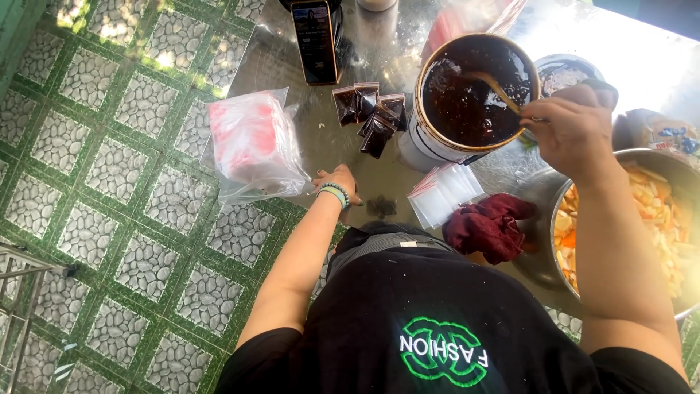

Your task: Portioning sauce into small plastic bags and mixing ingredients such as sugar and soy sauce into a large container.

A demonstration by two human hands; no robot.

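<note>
My right hand [572,128] grips the handle of a spoon [496,89] that dips into a round pot [437,142] full of dark brown sauce. My left hand [337,182] rests flat on the metal table [328,138] near its front edge, holding nothing; a beaded bracelet circles the wrist. Just beyond that hand lie several small sealed bags of dark sauce [372,113]. A stack of small empty clear bags [445,193] sits between my hands, with a dark red cloth [488,226] beside it.
A large plastic bag of red-and-white packets [251,146] lies at the table's left edge. A phone [315,40] lies at the back. A metal bowl of orange and yellow cut pieces [656,211] stands at right. Green patterned floor tiles [109,182] spread to the left.
</note>
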